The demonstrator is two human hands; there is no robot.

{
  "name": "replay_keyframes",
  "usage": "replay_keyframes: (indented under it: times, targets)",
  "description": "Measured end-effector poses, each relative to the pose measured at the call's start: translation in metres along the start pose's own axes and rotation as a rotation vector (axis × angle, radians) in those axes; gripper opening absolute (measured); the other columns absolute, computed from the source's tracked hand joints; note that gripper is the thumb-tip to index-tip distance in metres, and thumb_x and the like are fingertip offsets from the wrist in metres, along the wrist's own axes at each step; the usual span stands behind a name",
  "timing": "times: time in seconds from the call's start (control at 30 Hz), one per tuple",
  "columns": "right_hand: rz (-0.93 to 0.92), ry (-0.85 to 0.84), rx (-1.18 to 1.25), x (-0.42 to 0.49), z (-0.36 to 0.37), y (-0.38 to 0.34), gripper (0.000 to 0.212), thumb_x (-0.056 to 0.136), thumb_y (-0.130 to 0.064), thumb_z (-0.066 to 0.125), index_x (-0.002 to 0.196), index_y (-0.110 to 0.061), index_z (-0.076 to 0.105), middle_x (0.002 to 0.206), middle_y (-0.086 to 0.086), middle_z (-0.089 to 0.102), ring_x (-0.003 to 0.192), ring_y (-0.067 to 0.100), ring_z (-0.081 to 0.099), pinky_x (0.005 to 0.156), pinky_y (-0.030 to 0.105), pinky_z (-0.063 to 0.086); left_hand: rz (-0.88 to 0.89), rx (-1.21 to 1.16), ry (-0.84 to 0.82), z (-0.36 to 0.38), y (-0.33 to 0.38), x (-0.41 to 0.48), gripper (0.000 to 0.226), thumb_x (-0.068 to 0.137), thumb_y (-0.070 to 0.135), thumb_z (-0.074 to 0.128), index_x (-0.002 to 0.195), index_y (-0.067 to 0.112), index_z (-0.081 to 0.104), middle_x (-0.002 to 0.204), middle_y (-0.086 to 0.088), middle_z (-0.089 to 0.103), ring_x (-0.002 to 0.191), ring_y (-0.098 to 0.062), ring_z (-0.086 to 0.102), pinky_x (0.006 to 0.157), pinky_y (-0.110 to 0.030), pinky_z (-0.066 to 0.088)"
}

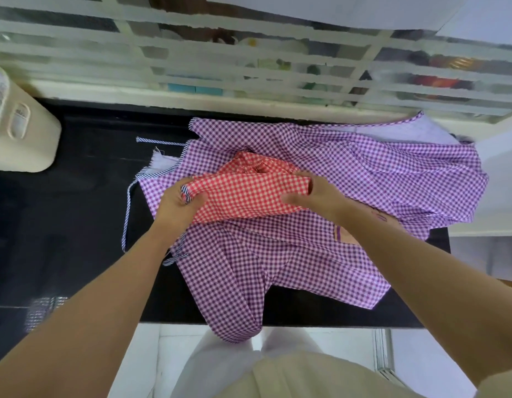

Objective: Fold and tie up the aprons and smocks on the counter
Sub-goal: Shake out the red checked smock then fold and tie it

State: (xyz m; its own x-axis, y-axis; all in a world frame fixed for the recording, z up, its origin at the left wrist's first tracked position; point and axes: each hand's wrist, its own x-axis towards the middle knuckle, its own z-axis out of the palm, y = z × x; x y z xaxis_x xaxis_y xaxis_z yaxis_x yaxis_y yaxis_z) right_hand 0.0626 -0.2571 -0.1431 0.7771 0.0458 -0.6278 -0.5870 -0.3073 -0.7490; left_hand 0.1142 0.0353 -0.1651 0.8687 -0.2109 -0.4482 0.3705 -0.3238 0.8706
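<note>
A folded red-and-white checked apron point(249, 193) lies bunched on top of a spread purple-and-white checked smock point(349, 173) on the black counter point(85, 196). My left hand point(177, 202) grips the red bundle's left end, where a striped tie edge shows. At its right end, my right hand point(315, 196) holds it with fingers curled over the top. A corner of the purple smock hangs over the counter's front edge. Striped ties point(127, 214) trail off the purple cloth to the left.
A cream appliance point(19, 130) stands at the counter's back left. A louvred window point(249, 61) runs along the back. The counter's front edge point(335, 326) is near my body, with white floor below.
</note>
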Motion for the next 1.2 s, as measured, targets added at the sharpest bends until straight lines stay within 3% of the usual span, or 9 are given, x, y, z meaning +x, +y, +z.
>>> replay_keyframes:
  times: [0.13,0.23,0.33,0.4,0.53,0.77,0.9,1.03,1.2]
  targets:
    - [-0.081,0.127,-0.089,-0.001,0.003,0.017,0.021,0.095,-0.03,0.059,0.113,-0.019,0.059,0.107,-0.008,0.066,0.096,0.005,0.063,0.094,0.03,0.053,0.002,0.056,0.052,0.009,0.005,0.007,0.02,0.092,0.026,0.062,0.108,0.015,0.06,0.1,0.004,0.067,0.093,-0.012,0.066,0.072,-0.023,0.055]
    - [-0.076,0.296,-0.078,0.011,0.009,0.011,0.036,0.102,-0.031,0.047,0.131,-0.011,0.055,0.121,-0.001,0.063,0.105,0.013,0.059,0.088,0.02,0.048,-0.02,0.028,0.054,0.007,0.009,0.009,0.032,0.084,0.033,0.072,0.11,0.02,0.06,0.107,0.005,0.067,0.095,-0.01,0.065,0.079,-0.028,0.055]
    - [-0.05,0.383,-0.132,0.024,0.014,0.007,0.036,0.104,-0.033,0.043,0.126,-0.009,0.057,0.112,0.001,0.063,0.096,0.015,0.058,0.081,0.021,0.048,-0.027,0.197,0.041,0.005,0.007,0.014,0.041,0.086,0.034,0.069,0.121,0.016,0.058,0.108,0.007,0.064,0.095,-0.009,0.061,0.08,-0.025,0.052]
    - [-0.03,0.422,-0.15,0.032,0.017,0.005,0.03,0.104,-0.034,0.041,0.112,-0.01,0.057,0.101,0.0,0.062,0.084,0.011,0.057,0.078,0.025,0.05,-0.013,0.258,0.094,0.007,0.008,0.019,0.03,0.091,0.035,0.062,0.113,0.016,0.058,0.097,0.009,0.062,0.087,-0.008,0.06,0.073,-0.021,0.05]
    - [0.057,0.453,-0.22,0.049,0.015,-0.003,0.035,0.104,-0.036,0.039,0.118,-0.008,0.055,0.102,0.001,0.057,0.088,0.015,0.055,0.068,0.021,0.04,-0.006,0.47,0.182,0.012,0.004,0.039,0.036,0.094,0.044,0.055,0.092,0.008,0.055,0.088,-0.006,0.063,0.08,-0.024,0.06,0.075,-0.041,0.054]
    - [0.043,0.577,-0.547,0.062,0.02,-0.018,0.034,0.098,-0.021,0.051,0.131,-0.017,0.044,0.12,0.005,0.057,0.109,0.023,0.055,0.086,0.033,0.044,-0.073,0.674,0.202,0.02,0.004,0.054,0.042,0.095,0.046,0.054,0.086,0.005,0.056,0.081,-0.01,0.059,0.073,-0.025,0.057,0.069,-0.038,0.05]
    - [-0.237,0.307,-0.857,0.066,0.025,-0.036,0.039,0.092,-0.027,0.054,0.13,-0.021,0.048,0.133,0.002,0.05,0.126,0.023,0.045,0.112,0.04,0.029,-0.101,0.67,0.231,0.022,0.003,0.051,0.044,0.093,0.048,0.055,0.089,0.004,0.059,0.082,-0.012,0.063,0.073,-0.027,0.06,0.071,-0.042,0.054]
    - [-0.044,0.056,-1.047,0.071,0.028,-0.046,0.089,0.082,-0.069,0.057,0.148,-0.018,0.028,0.153,0.008,0.031,0.142,0.029,0.028,0.119,0.047,0.016,-0.112,0.597,0.197,0.022,0.007,0.045,0.041,0.094,0.046,0.054,0.09,0.006,0.057,0.084,-0.009,0.062,0.079,-0.028,0.061,0.074,-0.04,0.053]
    - [0.081,-0.051,-1.011,0.07,0.027,-0.055,0.087,0.075,-0.069,0.066,0.142,-0.02,0.041,0.142,0.005,0.047,0.134,0.028,0.041,0.117,0.048,0.019,-0.107,0.424,0.101,0.012,0.01,0.036,0.036,0.093,0.045,0.056,0.105,0.011,0.06,0.103,-0.006,0.067,0.093,-0.024,0.064,0.086,-0.045,0.055]
